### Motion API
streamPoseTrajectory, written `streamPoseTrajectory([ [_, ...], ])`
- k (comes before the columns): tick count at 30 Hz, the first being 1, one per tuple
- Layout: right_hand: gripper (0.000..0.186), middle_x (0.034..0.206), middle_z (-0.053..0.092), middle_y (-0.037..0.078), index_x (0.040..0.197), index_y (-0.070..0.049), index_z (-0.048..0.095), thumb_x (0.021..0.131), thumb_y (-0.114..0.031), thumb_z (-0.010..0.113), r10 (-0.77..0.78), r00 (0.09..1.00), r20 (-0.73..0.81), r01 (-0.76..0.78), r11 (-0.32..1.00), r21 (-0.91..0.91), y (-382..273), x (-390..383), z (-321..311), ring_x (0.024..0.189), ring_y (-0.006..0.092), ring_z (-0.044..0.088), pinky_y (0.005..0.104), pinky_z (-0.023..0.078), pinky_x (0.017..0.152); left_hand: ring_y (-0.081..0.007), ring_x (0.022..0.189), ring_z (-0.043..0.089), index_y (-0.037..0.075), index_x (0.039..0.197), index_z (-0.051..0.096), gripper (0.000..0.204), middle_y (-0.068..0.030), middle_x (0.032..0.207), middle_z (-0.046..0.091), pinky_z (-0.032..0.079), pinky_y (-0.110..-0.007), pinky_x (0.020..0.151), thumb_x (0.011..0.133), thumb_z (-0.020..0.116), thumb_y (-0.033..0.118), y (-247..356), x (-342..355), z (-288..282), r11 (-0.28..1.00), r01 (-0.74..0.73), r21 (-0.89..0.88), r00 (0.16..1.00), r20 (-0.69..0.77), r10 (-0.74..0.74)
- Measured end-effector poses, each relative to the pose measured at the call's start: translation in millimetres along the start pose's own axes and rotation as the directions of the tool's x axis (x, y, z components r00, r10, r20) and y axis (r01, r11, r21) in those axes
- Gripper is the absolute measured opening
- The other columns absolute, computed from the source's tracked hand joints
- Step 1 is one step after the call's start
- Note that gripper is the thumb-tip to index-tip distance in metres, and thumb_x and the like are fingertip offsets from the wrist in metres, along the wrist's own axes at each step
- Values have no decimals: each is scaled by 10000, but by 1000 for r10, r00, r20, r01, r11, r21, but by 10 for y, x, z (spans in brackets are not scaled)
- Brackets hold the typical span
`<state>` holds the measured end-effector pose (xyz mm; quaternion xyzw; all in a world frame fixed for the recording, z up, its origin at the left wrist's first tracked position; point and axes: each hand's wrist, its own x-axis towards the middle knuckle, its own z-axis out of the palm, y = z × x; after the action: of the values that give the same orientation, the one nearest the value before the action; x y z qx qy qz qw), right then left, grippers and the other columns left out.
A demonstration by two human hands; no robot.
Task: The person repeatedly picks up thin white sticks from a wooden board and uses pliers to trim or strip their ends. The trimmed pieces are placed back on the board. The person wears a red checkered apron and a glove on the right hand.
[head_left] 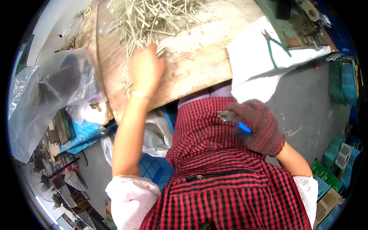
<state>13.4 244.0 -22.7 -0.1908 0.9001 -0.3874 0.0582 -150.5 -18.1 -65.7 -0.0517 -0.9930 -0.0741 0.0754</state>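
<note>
"On the worn wooden board (pixel 199 61), what lay there?"

"A heaped pile of pale, thin strands (pixel 149 19), toward the far side."

"And the left hand (pixel 145 71)?"

"Bare, at the near edge of the pile, its fingers curled down among the strands. It was blurred, so I couldn't tell whether it gripped any, though some ends showed just beside the fingers. A few loose pieces lay to the left of the wrist."

"What did the right hand (pixel 260 128) have?"

"It wore a dark red knitted glove (pixel 266 122) and was closed around a blue-handled tool (pixel 245 127), the grey metal tip pointing left, above the red-and-black checked apron (pixel 218 184)."

"Any other tools about?"

"Green-handled pliers (pixel 270 50), handles spread, on a white sheet (pixel 249 50) to the board's right."

"Could you read any labels?"

"The blue plastic (pixel 82 132) on the left was too small and creased to tell whether it bore print, so I went by colour. A clear plastic bag (pixel 46 92) lay by the board's left edge, and a blue basket (pixel 153 168) showed lower down, beside the apron."
</note>
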Motion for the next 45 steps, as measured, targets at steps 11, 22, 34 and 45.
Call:
streamPoseTrajectory([
  [11,451,1006,667,105,1288,-25,533,867,-151,636,279,772,572,-573,-86,815,277,221,310,943,220,652,336,522,847,-158,603,584,-12,961,657,191,-77,721,649,448,-295,577,811,640,104,-374,-347,-737,926,7,-377,1000,-9,-11],
  [22,325,917,668,101,1175,-27,594,869,-118,656,173,985,-16,-133,809,572,-262,397,-29,823,208,656,318,530,751,-71,578,586,-13,945,616,78,-12,650,603,447,-208,516,887,656,21,538,-1471,-773,-84,537,-839,833,512,209],
  [34,450,892,648,93,1125,-148,640,687,-110,739,35,999,-10,-36,993,-109,-560,351,-40,799,300,610,394,499,727,-79,557,542,-64,1192,587,306,-41,721,601,407,-198,505,894,610,1,439,-1501,-986,-170,588,-791,808,585,72],
  [45,511,970,664,117,1211,-163,602,717,-170,734,-305,933,193,356,696,-623,-219,250,-153,858,307,625,414,491,736,-63,531,473,-88,1108,622,267,-30,715,587,336,-201,470,852,656,-20,357,-1346,-1165,-165,748,-643,664,731,159],
])
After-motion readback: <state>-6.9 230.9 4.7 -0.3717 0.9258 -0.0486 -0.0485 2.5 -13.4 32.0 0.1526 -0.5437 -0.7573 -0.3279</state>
